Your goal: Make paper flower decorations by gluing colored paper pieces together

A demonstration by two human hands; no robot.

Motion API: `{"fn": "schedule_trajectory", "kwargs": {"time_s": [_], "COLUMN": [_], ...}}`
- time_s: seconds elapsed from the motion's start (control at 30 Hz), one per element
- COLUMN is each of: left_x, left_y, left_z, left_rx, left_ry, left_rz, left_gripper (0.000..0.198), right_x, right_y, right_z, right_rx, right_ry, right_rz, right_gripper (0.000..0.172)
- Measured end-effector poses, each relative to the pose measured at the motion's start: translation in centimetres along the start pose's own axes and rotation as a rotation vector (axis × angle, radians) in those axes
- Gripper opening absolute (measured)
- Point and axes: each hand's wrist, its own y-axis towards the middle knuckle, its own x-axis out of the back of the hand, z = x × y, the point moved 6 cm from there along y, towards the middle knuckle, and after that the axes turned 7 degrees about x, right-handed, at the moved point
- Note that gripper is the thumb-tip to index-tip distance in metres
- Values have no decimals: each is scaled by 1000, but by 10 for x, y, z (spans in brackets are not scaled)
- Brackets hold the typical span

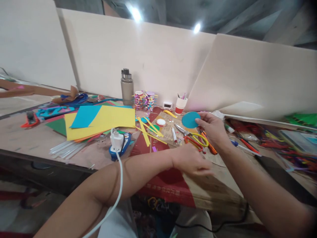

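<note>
My right hand (211,127) pinches a blue foam or paper disc (190,120) by its right edge, thumb in front, above the table. Nearer to me, my left hand (192,160) reaches across the red sheet with its fingers curled and slightly blurred; whether anything is in them is hidden. Just beyond it lie yellow-and-orange handled scissors (184,131), orange-red handles (193,142) and an orange cutter (210,145). A white marker (174,135) and a white round lid-like piece (160,122) rest on the brown printed paper (166,132), beside yellow strips (146,132).
Coloured sheets (116,117) and clear glue sticks (65,149) lie at left. A power strip (120,145) has a white cable (121,185) crossing my left arm. A bottle (127,87), two decorated cylinders (145,100) and a pen cup (181,105) stand before the board.
</note>
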Motion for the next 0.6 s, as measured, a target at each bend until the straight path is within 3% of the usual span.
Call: {"fn": "schedule_trajectory", "kwargs": {"time_s": [0.13, 0.27, 0.37, 0.53, 0.6], "left_x": [-13, -10, -6, -9, -13], "left_y": [-1, -1, -3, -13, -14], "left_z": [-18, -22, -30, -67, -72], "left_rx": [-153, -214, -239, -452, -465], "left_ry": [58, 106, 132, 191, 207], "left_rz": [35, 94, 167, 240, 255], "left_gripper": [43, 46, 46, 37, 38], "right_x": [-71, -132, -153, -173, -186], "right_y": [0, 1, 7, 8, 4], "right_z": [8, 2, -7, -25, -28], "right_rx": [-53, -31, -36, -175, -165], "right_ry": [-15, -73, -108, -183, -246], "right_rz": [303, 506, 554, 618, 679], "right_gripper": [23, 15, 15, 18, 21]}}
